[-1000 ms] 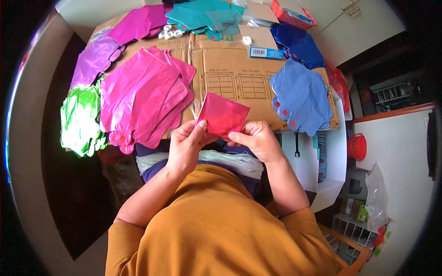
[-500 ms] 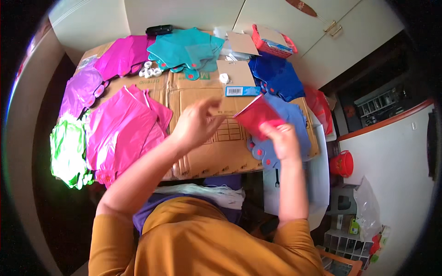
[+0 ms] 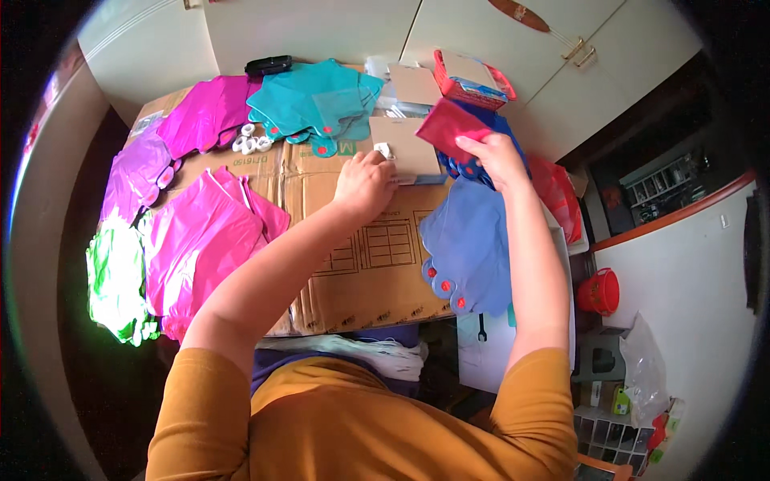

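In my right hand [image 3: 499,159] I hold a flat red plastic packet [image 3: 451,130], pinched at its near right corner with the thumb on top. It hangs tilted above dark blue plastic pieces [image 3: 502,128]. My left hand [image 3: 366,184] reaches to a brown cardboard piece [image 3: 411,146] with a blue front edge. Its fingers are curled at the left side of that piece, close to a small white item [image 3: 383,150]; what they grip, if anything, is hidden. Below my right hand lie lighter blue scalloped plastic pieces [image 3: 472,244] with red dots.
Flattened cardboard [image 3: 353,293] covers the table. Pink [image 3: 200,240], purple [image 3: 138,172], magenta [image 3: 210,114], teal [image 3: 313,96] and green [image 3: 116,272] plastic pieces lie around it. White rings [image 3: 253,143] sit near the teal stack. A red basket [image 3: 481,94] stands at the back right.
My right hand has moved up and away with the red packet, uncovering more of the light blue pieces. My left hand has gone forward and right, down to the cardboard piece.
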Motion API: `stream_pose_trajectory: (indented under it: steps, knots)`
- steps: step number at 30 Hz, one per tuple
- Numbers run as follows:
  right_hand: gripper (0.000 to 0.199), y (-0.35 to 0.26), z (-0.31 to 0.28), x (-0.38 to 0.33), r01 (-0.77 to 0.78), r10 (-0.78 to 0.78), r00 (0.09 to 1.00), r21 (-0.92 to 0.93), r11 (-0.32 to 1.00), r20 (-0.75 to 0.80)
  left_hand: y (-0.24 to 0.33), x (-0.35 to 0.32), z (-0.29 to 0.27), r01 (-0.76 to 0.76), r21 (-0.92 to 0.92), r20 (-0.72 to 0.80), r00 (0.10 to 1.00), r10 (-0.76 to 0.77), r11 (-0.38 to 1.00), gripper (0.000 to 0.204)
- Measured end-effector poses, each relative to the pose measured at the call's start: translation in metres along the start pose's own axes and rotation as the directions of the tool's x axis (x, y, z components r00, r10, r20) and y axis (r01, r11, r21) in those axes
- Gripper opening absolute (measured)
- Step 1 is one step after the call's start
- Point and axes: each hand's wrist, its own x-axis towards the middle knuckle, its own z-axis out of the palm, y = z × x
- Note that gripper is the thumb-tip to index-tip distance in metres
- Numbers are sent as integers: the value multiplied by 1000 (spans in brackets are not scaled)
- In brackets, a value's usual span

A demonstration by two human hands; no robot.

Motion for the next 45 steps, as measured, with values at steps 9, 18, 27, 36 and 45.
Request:
stream_pose_trajectory:
  steps: [9,18,27,36,45]
  knots:
    - [16,-9,84,-69,-179,144,941,88,980,308,0,-102,-98,-9,-288,117,992,45,958,17]
    - [13,-13,148,-193,-405,296,814,124,906,500,44,-261,-140,237,-433,43,969,-242,870,35]
    - [16,-8,178,-226,-384,287,776,59,921,561,60,-323,-80,616,-733,681,669,-299,-290,44]
    - [18,-25,214,-247,-353,294,823,32,935,487,64,-315,-73,247,-821,507,730,-458,-514,19]
    - [11,-15,240,-254,-257,181,904,153,954,388,59,-322,-66,141,-795,467,763,-446,-591,15]
